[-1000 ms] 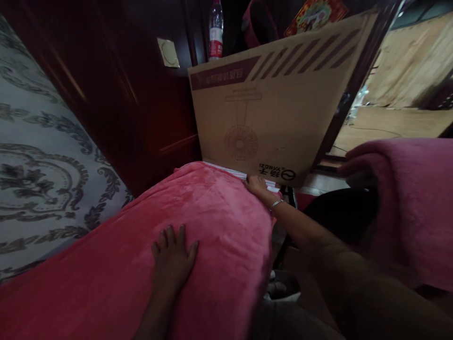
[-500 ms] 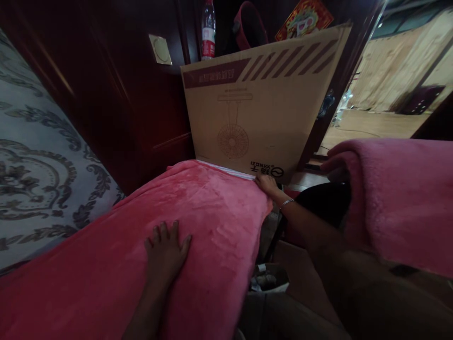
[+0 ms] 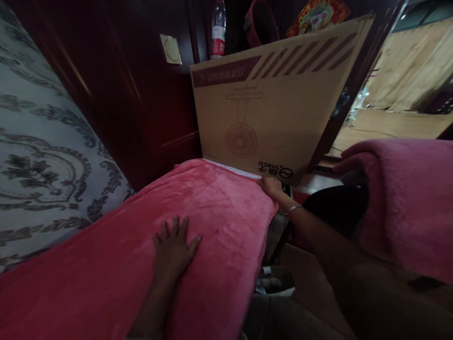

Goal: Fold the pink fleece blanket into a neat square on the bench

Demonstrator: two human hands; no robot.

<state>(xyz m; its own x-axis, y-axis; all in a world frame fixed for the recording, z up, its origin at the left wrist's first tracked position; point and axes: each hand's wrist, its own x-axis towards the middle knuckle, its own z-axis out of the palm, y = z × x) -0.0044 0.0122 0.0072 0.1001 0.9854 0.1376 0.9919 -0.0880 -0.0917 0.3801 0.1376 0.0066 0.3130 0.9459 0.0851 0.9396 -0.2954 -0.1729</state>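
A pink plush cover (image 3: 215,226) is spread over a long surface in front of me, with a white strip (image 3: 235,170) along its far edge. My left hand (image 3: 175,248) lies flat on the plush, fingers spread. At the far right corner, my right hand (image 3: 272,187) has its fingers closed on the cover's edge, beside the end of the white strip. A bracelet circles the right wrist. What lies under the cover is hidden.
A large cardboard box (image 3: 283,118) stands just beyond the cover, against dark red wood. On the right is a folded pink plush blanket (image 3: 417,203). Below the right arm sits an open box (image 3: 283,283) with small items. A bottle (image 3: 218,33) rises behind the cardboard box.
The whole scene has shifted slightly to the right in view as my head turned. Both hands keep nearly the same places on the cover.
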